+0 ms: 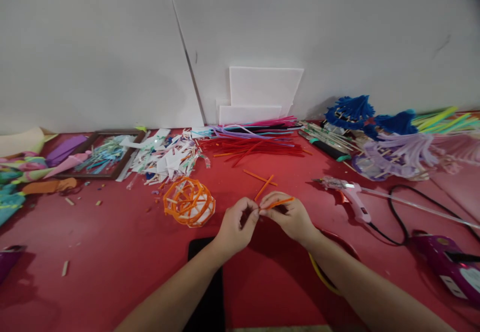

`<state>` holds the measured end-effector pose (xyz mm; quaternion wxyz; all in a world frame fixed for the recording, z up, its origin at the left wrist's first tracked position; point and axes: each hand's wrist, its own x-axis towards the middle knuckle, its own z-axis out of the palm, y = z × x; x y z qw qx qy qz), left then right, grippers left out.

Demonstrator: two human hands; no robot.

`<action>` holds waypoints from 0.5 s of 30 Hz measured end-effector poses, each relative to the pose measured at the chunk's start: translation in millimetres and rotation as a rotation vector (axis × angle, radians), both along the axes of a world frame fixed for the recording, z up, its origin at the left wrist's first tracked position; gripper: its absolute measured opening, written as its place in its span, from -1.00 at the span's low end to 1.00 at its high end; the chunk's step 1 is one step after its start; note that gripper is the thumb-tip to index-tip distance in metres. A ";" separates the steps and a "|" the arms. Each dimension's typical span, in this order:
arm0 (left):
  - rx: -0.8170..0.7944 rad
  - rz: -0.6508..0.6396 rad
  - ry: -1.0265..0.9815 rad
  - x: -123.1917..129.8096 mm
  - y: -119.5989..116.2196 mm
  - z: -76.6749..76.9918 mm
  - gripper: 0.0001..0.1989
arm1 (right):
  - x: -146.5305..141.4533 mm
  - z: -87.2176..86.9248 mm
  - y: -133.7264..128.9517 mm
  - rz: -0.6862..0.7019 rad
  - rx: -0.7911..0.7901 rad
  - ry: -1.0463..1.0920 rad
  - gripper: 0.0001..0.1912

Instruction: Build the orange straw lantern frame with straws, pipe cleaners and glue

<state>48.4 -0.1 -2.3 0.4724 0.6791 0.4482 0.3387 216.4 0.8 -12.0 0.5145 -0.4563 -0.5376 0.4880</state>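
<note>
Both hands meet over the red table, fingertips pinched close together. An orange pipe cleaner (pixel 281 202) runs across the fingers of my right hand (pixel 294 217), which is closed on it. My left hand (pixel 236 224) is closed too, thumb against forefinger, at the pipe cleaner's near end; the exact tip is hidden by the fingers. Just beyond them, two more orange pipe cleaner pieces (pixel 264 187) lie crossed on the table. Left of my hands stands a round openwork ball of orange pipe cleaners (pixel 189 202) with a white part inside.
A pink glue gun (pixel 354 199) lies on the right, its cord leading towards a purple power strip (pixel 446 262). Red pipe cleaners (pixel 255 147) are bundled at the back. White scraps (pixel 168 157) and a brown frame (pixel 108 172) sit back left. Blue tufted pieces (pixel 350 112) are back right.
</note>
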 end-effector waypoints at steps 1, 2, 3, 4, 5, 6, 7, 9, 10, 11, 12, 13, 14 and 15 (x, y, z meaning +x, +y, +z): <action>-0.004 0.000 -0.003 0.1 0.0 0.3 -0.80 | -0.2 0.1 -0.4 -0.010 0.007 0.006 -0.82; -0.009 0.000 -0.007 0.2 0.2 0.6 -0.79 | -0.4 0.3 -0.8 -0.015 0.011 0.014 -0.80; -0.013 -0.001 -0.011 0.5 0.4 0.9 -0.79 | -0.4 0.5 -1.2 -0.016 0.013 0.022 -0.78; -0.016 -0.003 -0.014 0.8 0.7 1.2 -0.79 | -0.4 0.8 -1.4 -0.013 0.012 0.030 -0.77; -0.019 -0.003 -0.018 1.1 1.0 1.4 -0.79 | -0.4 1.1 -1.4 -0.008 0.010 0.037 -0.75; -0.023 -0.004 -0.023 1.4 1.4 1.3 -0.80 | -0.4 1.3 -1.2 -0.005 0.008 0.043 -0.74; -0.027 -0.004 -0.027 1.7 1.8 1.1 -0.80 | -0.3 1.4 -0.7 -0.008 0.008 0.046 -0.73; -0.035 -0.002 -0.032 1.6 2.6 -0.3 -0.80 | 0.3 1.3 0.9 -0.042 0.014 0.048 -0.71; -0.039 0.002 -0.034 1.3 3.0 -1.6 -0.80 | 1.2 1.4 1.9 -0.074 0.021 0.046 -0.70; -0.043 0.009 -0.035 0.6 3.6 -3.1 -0.79 | 3.1 2.1 2.9 -0.114 0.029 0.043 -0.69; -0.046 0.021 -0.035 -0.2 4.3 -4.9 -0.79 | 6.1 3.6 4.1 -0.158 0.038 0.037 -0.69; -0.047 0.041 -0.031 -1.3 5.1 -6.8 -0.79 | 10.9 6.4 5.5 -0.202 0.047 0.031 -0.69; -0.047 0.068 -0.022 -2.5 6.2 -8.9 -0.78 | 17.8 10.6 7.4 -0.244 0.054 0.037 -0.71; -0.044 0.104 -0.007 -3.8 7.5 -11.0 -0.78 | 26.9 16.0 10.3 -0.292 0.061 0.016 -0.73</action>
